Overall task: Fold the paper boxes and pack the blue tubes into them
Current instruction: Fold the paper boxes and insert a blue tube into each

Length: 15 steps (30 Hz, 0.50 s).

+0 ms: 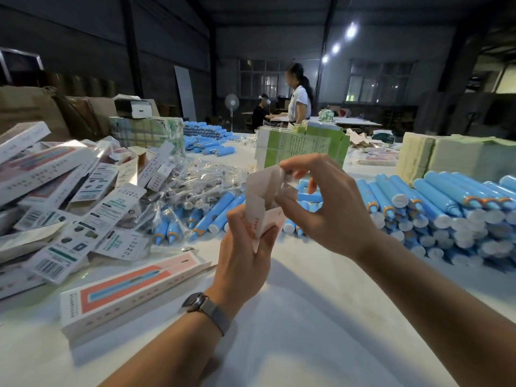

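Left hand [245,247]: curls round the lower body of a paper box [262,202], holding it upright above the surface [307,317] so its open top end faces the other hand.
Right hand [326,202]: fingertips pinch the box's top flap, thumb near the side tab, likely to fold the end shut or open; which one I cannot tell.
Box position: between both hands, lifted off the surface, in front of the tubes.
Blue tubes [435,208]: stacked in rows to the right, caps toward the person, near the right hand for an easy reach; more lie loose behind the box.
Finished boxes [134,291]: one lies flat just left of the left wrist; a heap [64,196] sits farther left.
Step judged: still forming the box, no tube in hand.
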{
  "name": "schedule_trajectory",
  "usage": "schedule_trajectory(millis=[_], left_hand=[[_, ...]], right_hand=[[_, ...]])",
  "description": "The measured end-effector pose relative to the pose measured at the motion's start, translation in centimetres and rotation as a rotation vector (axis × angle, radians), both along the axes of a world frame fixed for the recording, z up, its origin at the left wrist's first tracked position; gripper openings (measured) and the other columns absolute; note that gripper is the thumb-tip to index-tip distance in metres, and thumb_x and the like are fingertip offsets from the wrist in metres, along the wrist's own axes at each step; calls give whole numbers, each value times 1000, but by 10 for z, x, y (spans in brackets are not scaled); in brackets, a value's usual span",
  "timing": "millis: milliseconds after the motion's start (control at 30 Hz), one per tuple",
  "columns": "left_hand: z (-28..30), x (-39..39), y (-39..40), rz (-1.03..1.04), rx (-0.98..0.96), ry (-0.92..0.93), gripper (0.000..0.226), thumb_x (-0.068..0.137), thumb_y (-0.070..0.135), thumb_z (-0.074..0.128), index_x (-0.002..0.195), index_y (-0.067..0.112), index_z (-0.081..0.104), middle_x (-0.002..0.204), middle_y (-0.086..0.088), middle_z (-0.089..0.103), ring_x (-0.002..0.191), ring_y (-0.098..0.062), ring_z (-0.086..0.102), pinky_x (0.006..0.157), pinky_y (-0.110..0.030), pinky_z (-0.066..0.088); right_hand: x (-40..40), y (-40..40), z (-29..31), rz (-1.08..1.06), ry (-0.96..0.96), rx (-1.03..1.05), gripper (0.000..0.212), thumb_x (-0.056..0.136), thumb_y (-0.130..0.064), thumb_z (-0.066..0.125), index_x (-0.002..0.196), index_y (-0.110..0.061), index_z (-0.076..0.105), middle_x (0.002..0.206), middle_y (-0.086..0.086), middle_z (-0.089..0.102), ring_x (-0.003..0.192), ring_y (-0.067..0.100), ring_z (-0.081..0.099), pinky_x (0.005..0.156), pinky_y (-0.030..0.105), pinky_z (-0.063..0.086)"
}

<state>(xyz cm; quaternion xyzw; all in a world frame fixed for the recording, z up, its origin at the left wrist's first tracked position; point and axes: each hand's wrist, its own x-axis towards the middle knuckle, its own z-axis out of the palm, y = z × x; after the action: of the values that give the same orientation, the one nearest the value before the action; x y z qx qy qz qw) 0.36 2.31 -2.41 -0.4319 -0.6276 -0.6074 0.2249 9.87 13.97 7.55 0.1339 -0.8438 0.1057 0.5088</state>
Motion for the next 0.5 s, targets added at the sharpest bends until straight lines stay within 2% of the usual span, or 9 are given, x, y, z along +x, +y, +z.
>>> schedule_trajectory(millis=[100,167,200,300,367,433,500], left_hand=[[0,-1,0,9,5,-5,38,90,31,60,109,28,27,98,4,56,80,-16,54,65,-34,47],[0,-3,0,14,13,0,38,89,30,60,109,28,28,96,10,54,79,-13,53,64,-21,45],[0,-3,0,13,16,-1,38,89,30,60,110,28,28,96,10,54,78,-12,53,63,-20,44],[0,-3,1,-12,28,1,37,90,28,60,110,28,29,96,8,54,79,-15,53,63,-31,44],[-1,-3,1,-16,21,0,39,90,28,61,112,28,29,97,10,54,80,-16,54,63,-31,45],[-2,-4,2,-9,22,-15,41,89,29,62,114,29,29,99,6,56,80,-16,55,64,-29,46],[-2,-5,1,-13,27,-10,41,89,29,62,115,29,30,103,2,57,82,-14,56,65,-19,45]], right_hand=[[0,3,-1,16,-69,54,19,87,-15,68,105,-8,66,104,4,63,95,26,57,81,28,43],[1,1,-2,16,-101,80,18,90,-20,65,103,-8,69,105,6,61,97,29,57,83,40,45],[1,-1,-3,9,-117,84,18,91,-22,64,102,-9,70,106,6,61,98,29,56,83,42,45],[3,-6,-2,-24,-145,88,17,90,-24,64,99,-13,72,108,3,59,99,27,56,81,41,46],[3,-9,-1,-19,-158,79,13,89,-21,66,96,-13,73,107,2,60,99,26,57,81,37,47],[2,-10,0,-10,-161,72,14,89,-21,67,96,-11,72,104,2,62,95,24,58,77,32,46],[3,-10,2,-10,-148,46,16,91,-24,65,97,-10,70,99,1,63,88,20,59,71,29,47]])
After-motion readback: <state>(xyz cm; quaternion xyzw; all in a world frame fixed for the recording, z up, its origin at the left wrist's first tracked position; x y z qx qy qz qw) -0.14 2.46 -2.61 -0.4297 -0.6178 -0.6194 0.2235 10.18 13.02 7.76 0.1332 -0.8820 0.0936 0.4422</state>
